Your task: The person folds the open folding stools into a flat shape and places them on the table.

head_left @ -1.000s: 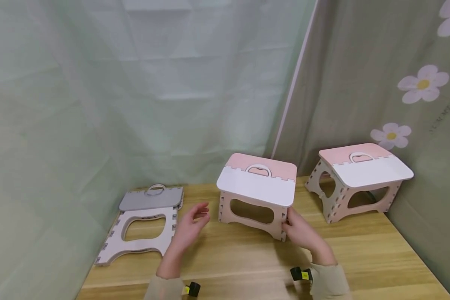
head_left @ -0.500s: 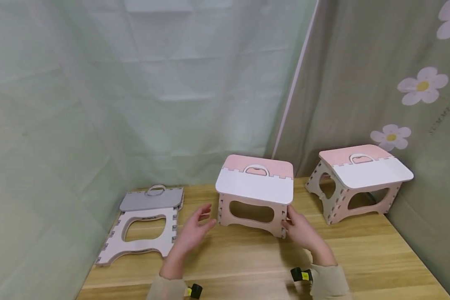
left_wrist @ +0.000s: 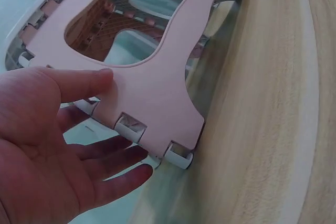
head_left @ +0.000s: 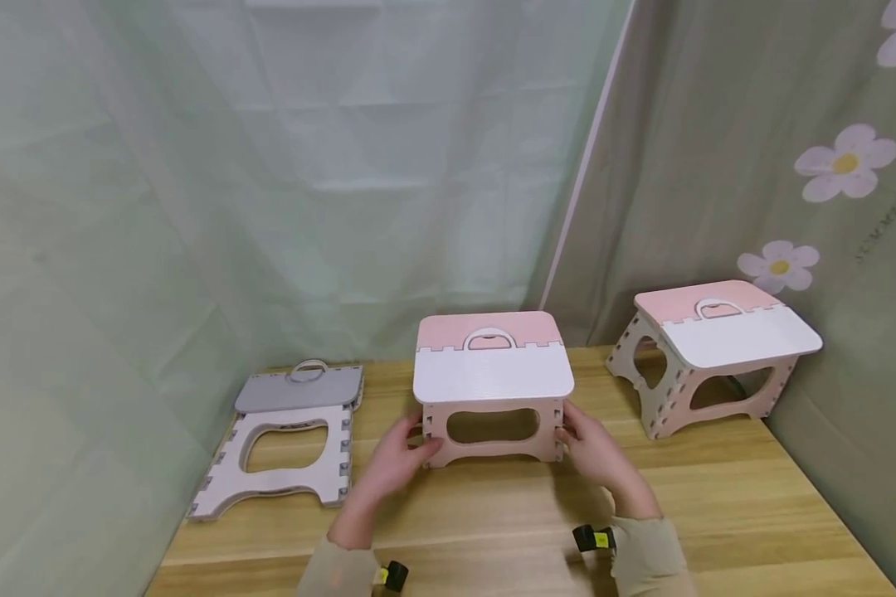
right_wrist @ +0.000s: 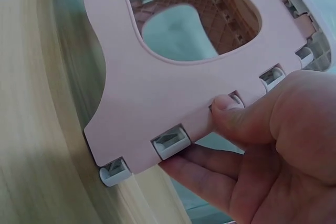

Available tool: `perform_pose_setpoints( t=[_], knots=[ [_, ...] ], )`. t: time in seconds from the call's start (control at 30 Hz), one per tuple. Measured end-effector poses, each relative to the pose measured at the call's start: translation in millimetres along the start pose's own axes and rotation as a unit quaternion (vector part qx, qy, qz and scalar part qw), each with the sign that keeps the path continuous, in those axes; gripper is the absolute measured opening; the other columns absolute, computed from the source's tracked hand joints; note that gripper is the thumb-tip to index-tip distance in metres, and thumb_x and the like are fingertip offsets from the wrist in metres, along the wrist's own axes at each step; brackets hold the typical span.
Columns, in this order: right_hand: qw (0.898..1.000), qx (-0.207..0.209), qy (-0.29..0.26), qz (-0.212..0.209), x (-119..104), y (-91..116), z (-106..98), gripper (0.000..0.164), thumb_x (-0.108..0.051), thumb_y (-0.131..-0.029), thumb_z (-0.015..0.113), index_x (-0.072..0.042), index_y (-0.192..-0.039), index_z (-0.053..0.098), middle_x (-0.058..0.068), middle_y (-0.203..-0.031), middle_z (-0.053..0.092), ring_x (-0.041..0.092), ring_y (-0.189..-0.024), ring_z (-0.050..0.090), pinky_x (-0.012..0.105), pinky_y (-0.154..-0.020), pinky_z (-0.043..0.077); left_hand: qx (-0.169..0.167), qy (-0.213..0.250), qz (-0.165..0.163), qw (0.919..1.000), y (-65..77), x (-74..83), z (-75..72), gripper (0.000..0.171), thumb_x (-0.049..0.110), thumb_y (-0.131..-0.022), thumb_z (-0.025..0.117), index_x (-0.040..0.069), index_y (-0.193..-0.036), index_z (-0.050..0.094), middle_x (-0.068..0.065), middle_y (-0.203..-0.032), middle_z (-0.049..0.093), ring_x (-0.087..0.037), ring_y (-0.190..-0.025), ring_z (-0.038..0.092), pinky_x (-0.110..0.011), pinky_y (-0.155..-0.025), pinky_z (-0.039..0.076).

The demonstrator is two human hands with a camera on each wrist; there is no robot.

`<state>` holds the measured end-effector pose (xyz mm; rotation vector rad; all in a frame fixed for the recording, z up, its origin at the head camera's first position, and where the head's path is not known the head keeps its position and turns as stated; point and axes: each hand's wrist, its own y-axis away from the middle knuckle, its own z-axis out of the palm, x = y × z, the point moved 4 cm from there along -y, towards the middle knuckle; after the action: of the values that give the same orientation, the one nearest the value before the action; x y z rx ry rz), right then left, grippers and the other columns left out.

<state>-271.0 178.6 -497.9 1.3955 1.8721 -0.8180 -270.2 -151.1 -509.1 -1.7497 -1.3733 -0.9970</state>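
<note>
A folding stool (head_left: 493,375) with a pink-and-white top stands unfolded in the middle of the wooden table, its front panel facing me. At its left front leg, my left hand (head_left: 392,461) holds on. The left wrist view shows the thumb (left_wrist: 84,84) against the pink front panel, with the other fingers beside and behind the leg edge. My right hand (head_left: 599,454) grips the right front leg. In the right wrist view its thumb (right_wrist: 231,113) lies on the hinged edge and the fingers reach behind, partly hidden.
Another unfolded pink-and-white stool (head_left: 739,344) stands at the back right, near the flowered curtain (head_left: 845,162). On the left, a grey-and-white folding stool (head_left: 299,394) lies flat. Pale curtains (head_left: 388,166) hang along the table's back and left.
The middle stool has turned to face me squarely and shifted slightly left. My left hand has moved right from beside it onto its left leg; the right hand keeps its grip.
</note>
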Motion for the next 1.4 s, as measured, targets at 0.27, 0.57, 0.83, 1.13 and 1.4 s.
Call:
perform_pose_setpoints(
  t=[0.27,0.57,0.83,1.13,1.4],
  knots=[
    [0.998,-0.020,-0.044,0.027,7.0,-1.6,7.2,0.057,-0.002,-0.109,0.057,0.000,-0.163,0.038,0.027,-0.154,0.054,0.045,-0.140,0.052,0.060,-0.111,0.045,-0.005,-0.007,-0.014,0.9999,-1.0,-5.4,3.0,0.070,0.021,-0.098,0.080,-0.005,-0.154,0.046,-0.026,-0.145,0.059,-0.044,-0.129,0.061,-0.053,-0.101,0.056],
    [0.996,-0.010,-0.018,0.088,22.3,-1.9,21.8,0.067,-0.021,-0.093,0.086,0.002,-0.147,0.054,0.020,-0.136,0.067,0.035,-0.120,0.063,0.059,-0.103,0.050,0.013,-0.027,0.007,0.9995,2.4,-7.3,11.3,0.080,0.019,-0.088,0.089,-0.005,-0.151,0.047,-0.022,-0.136,0.065,-0.031,-0.116,0.065,-0.050,-0.099,0.054],
    [0.996,0.010,-0.012,0.088,31.2,-7.4,27.8,0.085,-0.030,-0.083,0.094,0.003,-0.148,0.051,0.023,-0.141,0.064,0.040,-0.128,0.060,0.063,-0.108,0.045,-0.003,-0.057,-0.004,0.9983,1.8,-11.0,18.1,0.075,0.020,-0.085,0.092,-0.007,-0.143,0.052,-0.016,-0.119,0.070,-0.025,-0.099,0.064,-0.045,-0.089,0.056],
    [0.996,0.014,0.003,0.084,28.6,-8.3,32.6,0.086,-0.028,-0.082,0.095,0.001,-0.150,0.051,0.022,-0.140,0.065,0.040,-0.128,0.061,0.063,-0.108,0.045,-0.005,-0.062,-0.012,0.9980,2.8,-14.4,18.1,0.052,0.024,-0.086,0.092,-0.002,-0.123,0.067,-0.008,-0.106,0.072,-0.019,-0.089,0.063,-0.037,-0.081,0.056],
    [0.997,0.013,0.002,0.078,25.0,-9.0,33.6,0.082,-0.025,-0.083,0.095,-0.004,-0.150,0.052,0.016,-0.139,0.067,0.035,-0.124,0.062,0.063,-0.108,0.045,-0.011,-0.066,0.007,0.9977,3.2,-11.5,16.3,0.043,0.020,-0.088,0.091,-0.001,-0.118,0.069,-0.004,-0.097,0.071,-0.016,-0.082,0.061,-0.034,-0.073,0.055]
  ],
)
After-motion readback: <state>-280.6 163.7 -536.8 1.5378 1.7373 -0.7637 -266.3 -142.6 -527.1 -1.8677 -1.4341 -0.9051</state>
